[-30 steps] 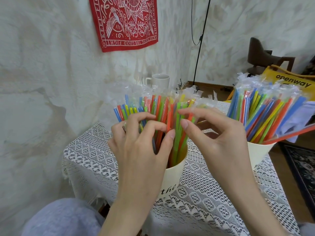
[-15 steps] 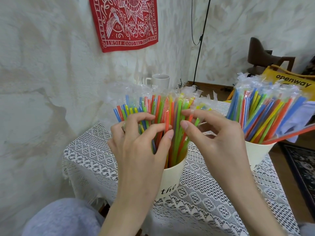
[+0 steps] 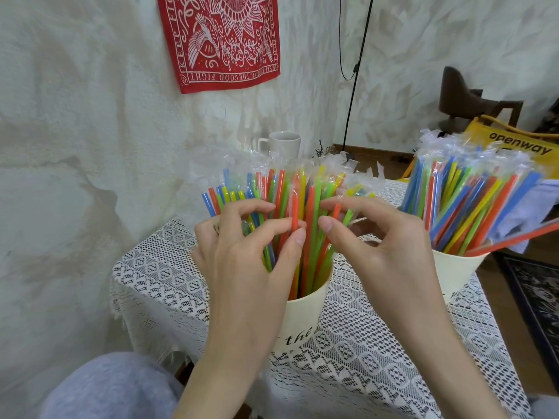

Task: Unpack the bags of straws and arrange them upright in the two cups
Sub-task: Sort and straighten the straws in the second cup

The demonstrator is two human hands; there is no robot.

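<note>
While the left hand (image 3: 242, 261) pinches wrapped straws (image 3: 290, 207) in the near cup (image 3: 305, 316), the right hand (image 3: 378, 255) pinches others; light, slippery, bendable, best taken mid-shaft.

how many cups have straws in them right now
2. The near cup stands on the lace cloth between both hands; the far cup stands at the table's right edge. The white mug behind holds none visibly.

Soft, even daylight — no hard shadows, only faint shade on the wall (image 3: 90, 176) left of the cup (image 3: 302, 322). Sharp at centre; wide-angle bending at the edges — straws' (image 3: 290, 207) wrappers glint faintly.
</note>
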